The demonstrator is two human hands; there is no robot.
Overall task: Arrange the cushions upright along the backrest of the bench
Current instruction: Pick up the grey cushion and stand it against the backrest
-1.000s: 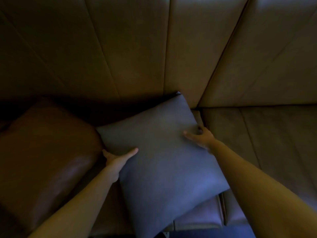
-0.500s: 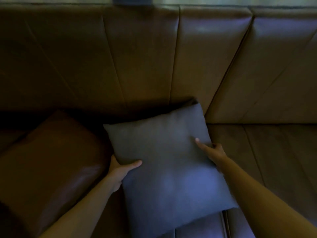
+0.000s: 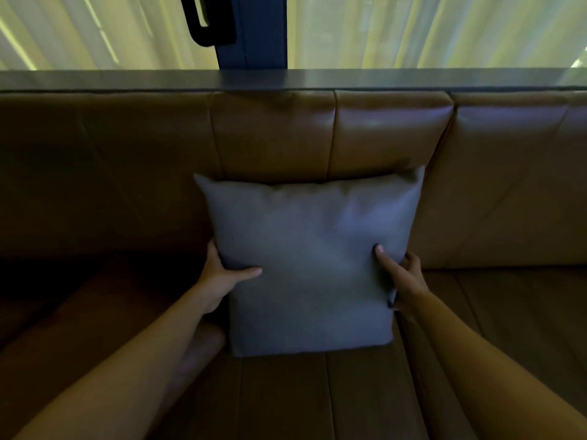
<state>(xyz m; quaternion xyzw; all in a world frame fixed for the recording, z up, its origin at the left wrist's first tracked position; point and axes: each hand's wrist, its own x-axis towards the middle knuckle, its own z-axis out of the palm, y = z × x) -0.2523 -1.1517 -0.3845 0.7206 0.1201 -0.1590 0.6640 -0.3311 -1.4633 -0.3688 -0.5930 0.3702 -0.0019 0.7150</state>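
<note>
The square grey fabric cushion stands upright on the brown leather bench seat, leaning against the brown leather backrest. The left hand and right hand grasp its side edges, thumbs across the front.

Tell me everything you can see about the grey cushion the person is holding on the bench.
The grey cushion is square, plump and plain, in what looks like a matte woven fabric, with pointed top corners and a seamed edge. It stands upright on the brown leather seat, its top leaning against the padded backrest. The left hand grips its left edge, thumb across the front; the right hand holds its right edge, one finger pressing the front. Its back is hidden.
</note>
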